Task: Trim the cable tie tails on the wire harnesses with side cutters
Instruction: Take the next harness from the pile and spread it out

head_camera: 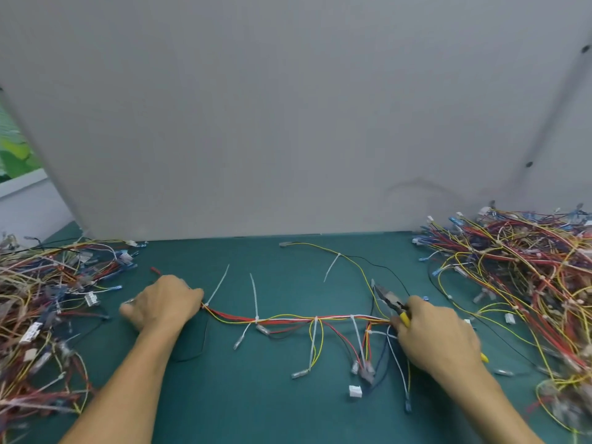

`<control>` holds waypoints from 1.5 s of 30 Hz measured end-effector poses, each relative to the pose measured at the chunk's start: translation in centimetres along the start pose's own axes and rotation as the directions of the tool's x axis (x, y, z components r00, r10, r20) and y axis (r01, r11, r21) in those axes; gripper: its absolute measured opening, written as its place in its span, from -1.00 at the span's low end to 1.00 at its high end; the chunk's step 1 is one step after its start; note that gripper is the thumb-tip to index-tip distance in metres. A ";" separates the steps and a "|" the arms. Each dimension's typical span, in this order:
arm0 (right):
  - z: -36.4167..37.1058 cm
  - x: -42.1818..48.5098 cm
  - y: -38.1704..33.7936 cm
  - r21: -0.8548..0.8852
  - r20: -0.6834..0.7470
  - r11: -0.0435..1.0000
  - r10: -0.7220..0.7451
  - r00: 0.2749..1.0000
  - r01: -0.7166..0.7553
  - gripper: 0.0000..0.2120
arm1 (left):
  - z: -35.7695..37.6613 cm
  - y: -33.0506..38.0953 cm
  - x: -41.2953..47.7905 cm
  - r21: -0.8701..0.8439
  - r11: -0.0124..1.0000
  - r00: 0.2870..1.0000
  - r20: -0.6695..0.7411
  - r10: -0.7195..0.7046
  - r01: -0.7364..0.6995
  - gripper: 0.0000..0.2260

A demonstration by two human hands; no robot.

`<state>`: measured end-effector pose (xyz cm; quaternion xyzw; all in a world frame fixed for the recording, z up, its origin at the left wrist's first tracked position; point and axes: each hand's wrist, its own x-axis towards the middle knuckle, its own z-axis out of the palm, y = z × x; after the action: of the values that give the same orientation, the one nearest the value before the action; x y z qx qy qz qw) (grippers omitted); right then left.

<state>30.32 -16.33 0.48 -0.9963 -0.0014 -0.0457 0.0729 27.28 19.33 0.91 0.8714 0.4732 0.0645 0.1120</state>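
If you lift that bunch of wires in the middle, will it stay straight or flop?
Probably flop. The wire bunch has thin loose branches curling over the mat, so they would likely dangle. It looks light. The white ties stick up straight, so they seem stiffer.

Wiring assembly workbench in a workshop: green mat (250, 395), grey partition panel (288, 116) at the far edge, and heaped wire harnesses at left (41, 302) and right (519, 270).
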 end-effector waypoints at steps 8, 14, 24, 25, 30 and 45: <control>-0.6 -0.8 1.8 0.022 0.020 0.977 -0.214 0.977 0.213 -0.74 | 0.9 -1.7 -3.0 -0.562 0.810 0.985 -0.055 0.162 -0.165 -0.89; -1.0 -0.8 2.6 0.153 0.044 0.930 -0.343 0.938 0.333 -0.80 | 1.0 -2.2 -4.2 -0.925 0.380 0.992 0.073 0.099 0.030 -0.81; -4.6 0.8 4.5 0.403 0.026 0.897 -0.210 0.977 0.182 -0.95 | 0.5 -1.8 -2.4 -0.979 0.143 0.990 0.139 -0.033 0.142 -0.68; -4.8 0.8 4.5 0.390 0.034 0.900 -0.223 0.974 0.192 -0.96 | 0.3 -1.8 -2.3 -0.977 0.139 0.986 0.156 -0.060 0.163 -0.63; -3.1 -0.1 2.8 0.308 0.104 0.891 -0.380 0.919 0.334 -0.93 | -0.6 -1.9 -2.2 -0.941 -0.020 0.941 0.336 0.040 0.337 -0.65; -1.6 -0.3 1.7 0.266 0.128 0.906 -0.373 0.919 0.331 -0.84 | -0.8 -1.1 -4.2 -0.946 0.230 0.844 0.312 0.437 0.230 -0.73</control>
<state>29.86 -18.27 1.82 -0.9635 -0.1936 0.0304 0.1825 23.98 16.51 1.38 0.6232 0.2169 0.1113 0.7431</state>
